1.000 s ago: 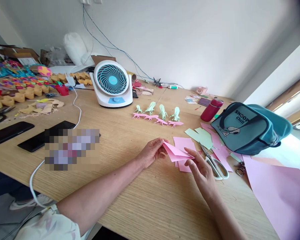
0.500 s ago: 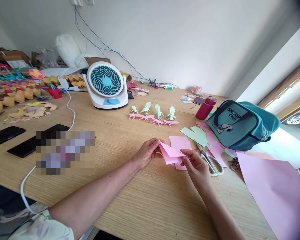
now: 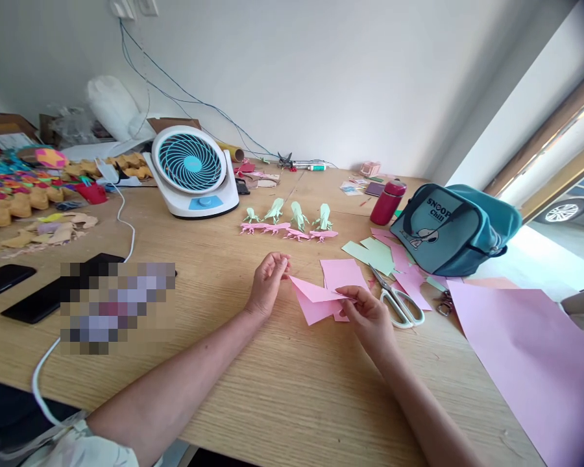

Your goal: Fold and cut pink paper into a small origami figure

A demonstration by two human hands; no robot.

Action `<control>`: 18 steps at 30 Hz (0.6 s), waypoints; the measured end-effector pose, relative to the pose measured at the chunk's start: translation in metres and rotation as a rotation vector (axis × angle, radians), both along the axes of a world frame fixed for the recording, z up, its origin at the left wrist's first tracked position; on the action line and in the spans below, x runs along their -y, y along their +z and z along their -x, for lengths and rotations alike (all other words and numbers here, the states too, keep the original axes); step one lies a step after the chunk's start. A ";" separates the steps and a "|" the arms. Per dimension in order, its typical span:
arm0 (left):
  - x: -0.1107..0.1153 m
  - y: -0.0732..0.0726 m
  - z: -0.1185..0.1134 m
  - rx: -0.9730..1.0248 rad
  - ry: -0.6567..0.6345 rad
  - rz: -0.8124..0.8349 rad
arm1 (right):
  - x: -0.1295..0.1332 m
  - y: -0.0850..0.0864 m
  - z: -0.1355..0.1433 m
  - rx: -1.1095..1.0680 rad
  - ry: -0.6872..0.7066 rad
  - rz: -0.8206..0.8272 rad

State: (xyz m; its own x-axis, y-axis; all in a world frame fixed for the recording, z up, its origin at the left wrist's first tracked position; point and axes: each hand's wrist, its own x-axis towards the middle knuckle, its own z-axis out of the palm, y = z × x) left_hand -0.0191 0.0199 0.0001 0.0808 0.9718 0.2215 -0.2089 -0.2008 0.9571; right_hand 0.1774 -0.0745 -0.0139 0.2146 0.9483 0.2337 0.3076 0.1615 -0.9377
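A folded pink sheet of paper (image 3: 317, 299) is pinched at its right end between the thumb and fingers of my right hand (image 3: 367, 318). Its fold makes a pointed flap toward the left. Just beyond that point is my left hand (image 3: 267, 284), fingers loosely curled and holding nothing that shows. Under and behind the folded sheet lie more pink paper pieces (image 3: 340, 272) on the table. Scissors (image 3: 399, 305) with white handles rest beside my right hand, blades partly over paper scraps.
Green folded paper figures (image 3: 298, 215) and pink ones (image 3: 324, 235) stand in rows ahead. A white fan (image 3: 194, 201), a red bottle (image 3: 388, 202) and a teal bag (image 3: 448, 227) stand farther back. A large pink sheet (image 3: 525, 350) covers the right edge. Phones (image 3: 53, 295) lie left.
My left hand has let go of the folded sheet's left tip and moved up and away from it. The right hand keeps its hold. The camera view has shifted slightly right.
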 end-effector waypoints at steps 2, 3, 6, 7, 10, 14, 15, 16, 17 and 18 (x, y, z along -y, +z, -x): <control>-0.001 0.005 0.004 -0.056 0.030 -0.081 | -0.001 -0.002 0.005 0.018 0.011 0.008; 0.000 0.009 0.006 -0.103 0.025 -0.139 | -0.001 -0.003 0.007 0.033 0.013 0.009; 0.011 0.023 0.006 -0.380 -0.063 -0.449 | -0.001 -0.003 0.012 0.090 0.010 0.005; 0.016 0.028 0.005 -0.462 -0.145 -0.511 | -0.001 -0.003 0.013 0.108 0.011 0.003; 0.037 0.037 -0.002 -0.727 -0.383 -0.695 | 0.001 -0.002 0.014 0.143 0.020 -0.004; 0.063 0.035 0.001 -1.007 -0.352 -0.724 | 0.005 -0.001 0.017 0.156 0.052 -0.011; 0.069 0.033 0.004 -1.040 -0.326 -0.717 | 0.007 -0.001 0.019 0.160 0.069 -0.011; 0.075 0.030 0.009 -1.065 -0.314 -0.714 | 0.010 -0.001 0.021 0.167 0.091 -0.011; 0.080 0.028 0.014 -1.081 -0.306 -0.714 | 0.013 -0.002 0.024 0.180 0.115 -0.010; 0.085 0.025 0.019 -1.084 -0.306 -0.718 | 0.017 -0.002 0.026 0.201 0.139 -0.009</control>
State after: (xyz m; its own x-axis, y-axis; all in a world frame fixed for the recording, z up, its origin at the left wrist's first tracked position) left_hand -0.0381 -0.0647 0.0250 0.7325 0.5790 0.3580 0.4580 -0.8083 0.3700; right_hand 0.1510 -0.0912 -0.0154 0.0300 0.9632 0.2673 0.4622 0.2237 -0.8581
